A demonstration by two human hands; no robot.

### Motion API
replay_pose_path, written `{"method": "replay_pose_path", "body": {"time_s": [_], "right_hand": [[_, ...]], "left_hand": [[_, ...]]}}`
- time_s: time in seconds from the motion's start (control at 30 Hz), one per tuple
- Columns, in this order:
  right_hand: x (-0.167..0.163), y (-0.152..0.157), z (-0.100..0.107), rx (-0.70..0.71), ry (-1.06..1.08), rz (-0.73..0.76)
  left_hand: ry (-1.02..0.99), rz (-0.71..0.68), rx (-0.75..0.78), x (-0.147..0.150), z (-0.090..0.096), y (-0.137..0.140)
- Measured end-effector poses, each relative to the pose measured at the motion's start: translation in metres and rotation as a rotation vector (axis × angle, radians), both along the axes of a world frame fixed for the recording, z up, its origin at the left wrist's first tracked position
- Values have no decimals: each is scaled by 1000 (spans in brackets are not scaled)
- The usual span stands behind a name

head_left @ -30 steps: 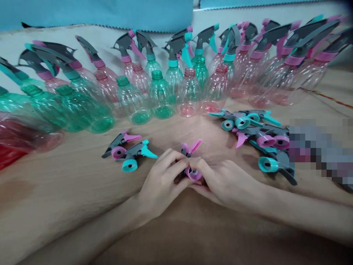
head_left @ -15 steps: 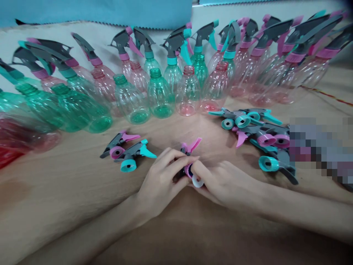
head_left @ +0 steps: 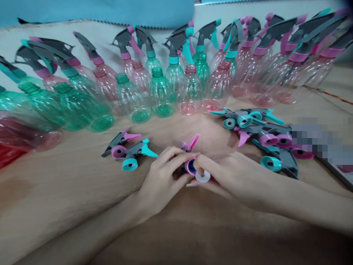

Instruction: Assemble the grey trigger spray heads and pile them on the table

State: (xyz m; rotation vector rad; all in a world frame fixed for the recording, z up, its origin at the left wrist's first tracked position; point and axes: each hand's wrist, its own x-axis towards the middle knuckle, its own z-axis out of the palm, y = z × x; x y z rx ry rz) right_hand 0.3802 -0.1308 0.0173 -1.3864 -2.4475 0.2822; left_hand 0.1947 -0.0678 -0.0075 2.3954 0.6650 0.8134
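Note:
My left hand (head_left: 167, 176) is closed around a grey and pink trigger spray head (head_left: 191, 166), whose pink collar faces me and shows a dark blue inside. The pink trigger (head_left: 193, 142) sticks up beyond my fingers. My right hand (head_left: 223, 171) pinches a small white disc with a hole (head_left: 203, 176), just right of the collar and apart from its opening. Left of my hands lie a pink-collared spray head (head_left: 118, 149) and a turquoise-collared spray head (head_left: 130, 163). Part of the held spray head is hidden by my left fingers.
Behind my hands stand open-necked bottles, among them a green one (head_left: 161, 94) and a pink one (head_left: 189, 92). Farther back are several bottles with spray heads (head_left: 173, 59). A pile of spray heads (head_left: 256, 129) lies at the right, beside a blurred-out flat object (head_left: 325, 147).
My right hand has drawn the white disc slightly right and up, away from the collar. More of the disc and of the collar's opening now shows.

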Motion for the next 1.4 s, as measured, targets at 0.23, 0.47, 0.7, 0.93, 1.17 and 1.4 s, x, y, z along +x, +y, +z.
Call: {"method": "replay_pose_path", "body": {"time_s": [0.23,0.47,0.7,0.93,1.17,1.4], "right_hand": [[10,-1,9,-64,127,-31],[9,3,16,-167,463,-99],[5,6,22,-327,519,-236],[7,8,18,-476,641,-255],[6,7,23,-438,668,-295],[0,5,8,-233,699,-208]], "left_hand": [[3,18,-31,-1,0,0],[-13,26,-40,0,1,1],[-7,37,-34,0,0,2],[3,35,-19,0,-1,2],[-26,30,-5,1,-2,1],[-16,16,-58,3,3,0]]}}
